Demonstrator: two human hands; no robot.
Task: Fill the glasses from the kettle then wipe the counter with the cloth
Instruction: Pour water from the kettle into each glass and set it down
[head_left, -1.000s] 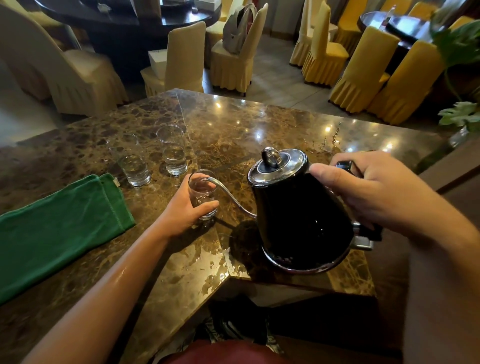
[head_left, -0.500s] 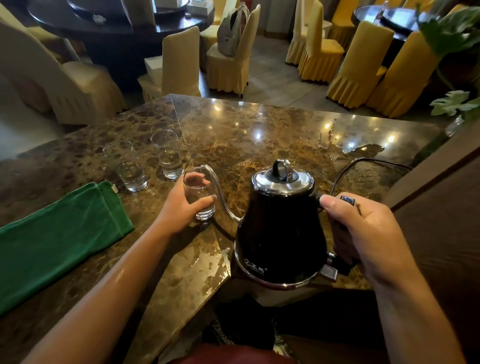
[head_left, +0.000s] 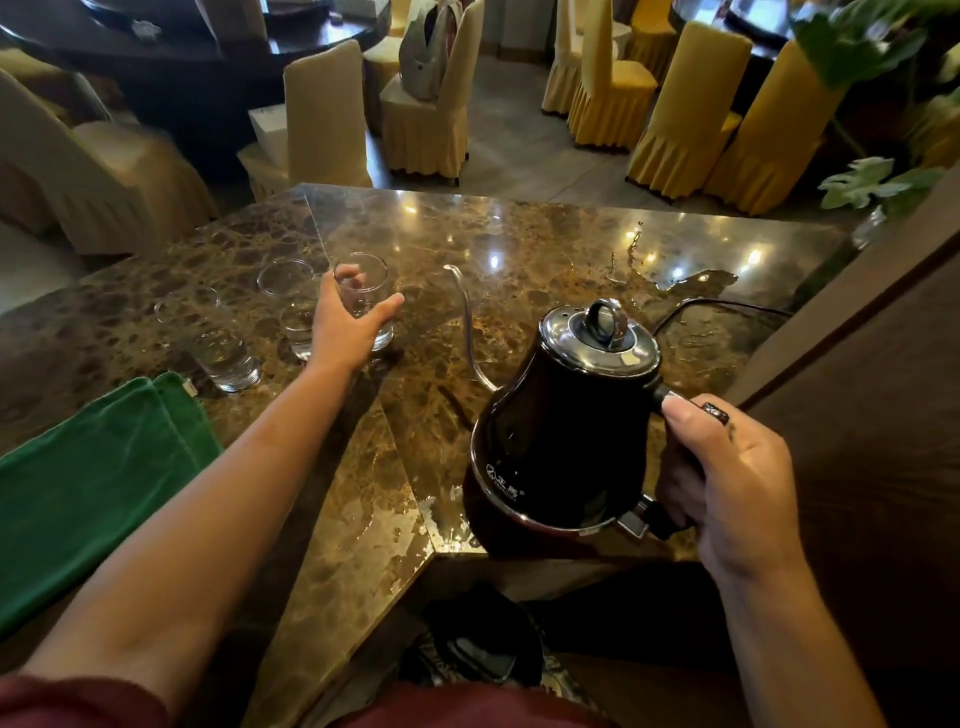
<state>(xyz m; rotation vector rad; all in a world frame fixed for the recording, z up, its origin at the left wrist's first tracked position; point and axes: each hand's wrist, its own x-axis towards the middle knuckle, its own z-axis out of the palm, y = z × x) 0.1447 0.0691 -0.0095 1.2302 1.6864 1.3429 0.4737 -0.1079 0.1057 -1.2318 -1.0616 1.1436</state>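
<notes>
Far left, the green cloth (head_left: 88, 483) lies folded and soft on the marble counter (head_left: 545, 249), near my left elbow, so that arm is closer to it. Beyond it two clear glasses (head_left: 228, 353) stand with water in them. My left hand (head_left: 348, 327) wraps the third glass (head_left: 363, 296), upright beside them. Right of that, the thin gooseneck spout (head_left: 465, 322) points up, well apart from the glass. My right hand (head_left: 727, 478) grips the glossy black kettle (head_left: 561, 441) by its handle, upright.
</notes>
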